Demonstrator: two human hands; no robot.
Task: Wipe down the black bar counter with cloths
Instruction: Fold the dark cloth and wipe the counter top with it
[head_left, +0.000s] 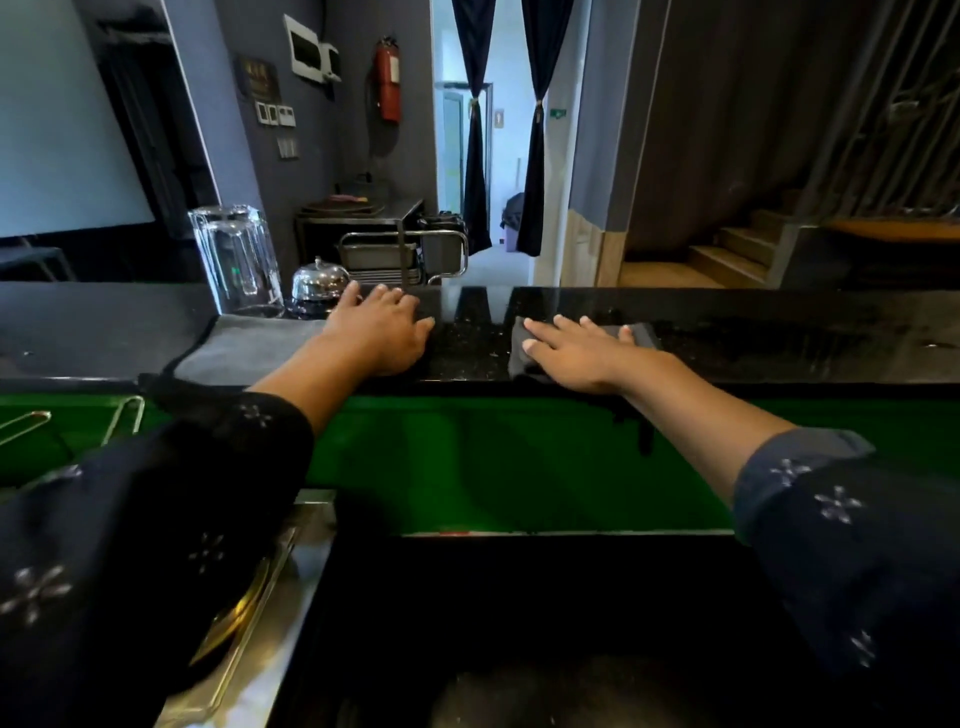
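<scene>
Counter (753, 332) | right hand (576, 353) flat on small cloth (641, 332) | left hand (382, 332) flat, seemingly on gray cloth (249, 348)

Both arms reach forward from the lower corners toward mid-frame, dark flower-patterned sleeves pushed up the forearms. The left hand (382, 332) lies palm down, fingers straight and spread. The right hand (576, 351) lies flat too, fingers extended toward the left.

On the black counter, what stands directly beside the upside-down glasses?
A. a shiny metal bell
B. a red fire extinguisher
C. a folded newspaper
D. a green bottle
A: a shiny metal bell stands right next to the upside-down glasses on the black counter, just beyond the left hand.
</scene>
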